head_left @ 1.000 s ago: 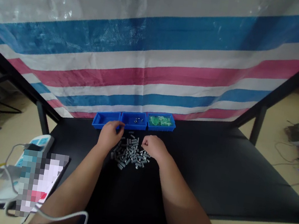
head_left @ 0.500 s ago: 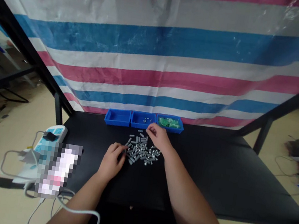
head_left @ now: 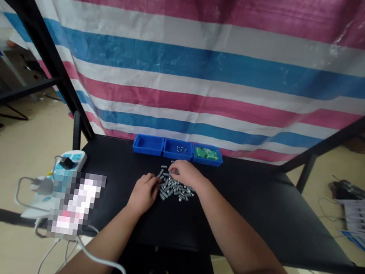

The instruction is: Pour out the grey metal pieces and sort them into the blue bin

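Small grey metal screws [head_left: 175, 187] lie heaped near the worktop's [head_left: 260, 213] back edge, pointing every way; left hand [head_left: 143, 194] and right hand [head_left: 184, 172] touch them, finger grip unclear.

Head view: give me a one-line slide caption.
Both hands, left hand and right hand, work a pile of small grey metal parts on a black table before three blue bins.

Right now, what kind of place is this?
Probably a small workshop bench for sorting parts: a black table holds a pile of little metal pieces, three blue trays and a striped tarp behind.
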The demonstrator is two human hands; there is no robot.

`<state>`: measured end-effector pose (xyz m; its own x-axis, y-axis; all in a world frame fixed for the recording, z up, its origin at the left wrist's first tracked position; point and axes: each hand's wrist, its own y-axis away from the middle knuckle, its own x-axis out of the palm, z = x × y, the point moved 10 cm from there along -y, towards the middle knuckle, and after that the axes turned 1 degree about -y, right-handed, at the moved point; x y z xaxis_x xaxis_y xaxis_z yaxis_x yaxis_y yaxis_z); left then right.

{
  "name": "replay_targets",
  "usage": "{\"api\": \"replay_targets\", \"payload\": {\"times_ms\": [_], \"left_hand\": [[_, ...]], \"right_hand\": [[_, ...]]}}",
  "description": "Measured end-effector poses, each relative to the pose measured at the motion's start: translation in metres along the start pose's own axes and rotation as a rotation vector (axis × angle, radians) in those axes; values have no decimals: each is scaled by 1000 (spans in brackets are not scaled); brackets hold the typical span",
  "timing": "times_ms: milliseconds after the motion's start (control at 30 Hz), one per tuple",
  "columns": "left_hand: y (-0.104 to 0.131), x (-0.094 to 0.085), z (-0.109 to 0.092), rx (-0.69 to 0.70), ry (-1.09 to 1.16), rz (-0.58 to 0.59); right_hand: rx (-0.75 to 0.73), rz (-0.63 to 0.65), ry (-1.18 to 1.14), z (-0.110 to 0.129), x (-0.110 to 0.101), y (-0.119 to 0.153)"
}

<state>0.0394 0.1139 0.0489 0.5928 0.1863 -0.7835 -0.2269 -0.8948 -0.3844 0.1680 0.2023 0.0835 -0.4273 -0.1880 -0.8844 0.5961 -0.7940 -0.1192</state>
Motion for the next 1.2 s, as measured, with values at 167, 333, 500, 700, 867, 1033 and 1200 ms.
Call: {"api": "replay_targets", "payload": {"times_ms": [167, 333, 500, 700, 867, 1033, 1200], "left_hand": [[0, -1, 3, -7, 29, -14], [1, -3, 6, -29, 41, -45], [2, -4, 10, -79, 41, -59], [0, -3, 19, -143, 63, -63], [-1, -2, 22, -166, 60, -63], [0, -5, 19, -149, 130, -63], [-8, -12, 18, -171, 106, -64]], "right_hand": [[78, 103, 146, 5, 22, -7], [101, 132, 158, 5, 23, -22], [128, -2, 130, -8, -15, -38], [276, -204, 71, -48, -47, -39], [262, -179, -11, -51, -33, -2], [85, -105, -159, -35, -14, 36], [30, -169, -107, -34, -11, 43]]}}
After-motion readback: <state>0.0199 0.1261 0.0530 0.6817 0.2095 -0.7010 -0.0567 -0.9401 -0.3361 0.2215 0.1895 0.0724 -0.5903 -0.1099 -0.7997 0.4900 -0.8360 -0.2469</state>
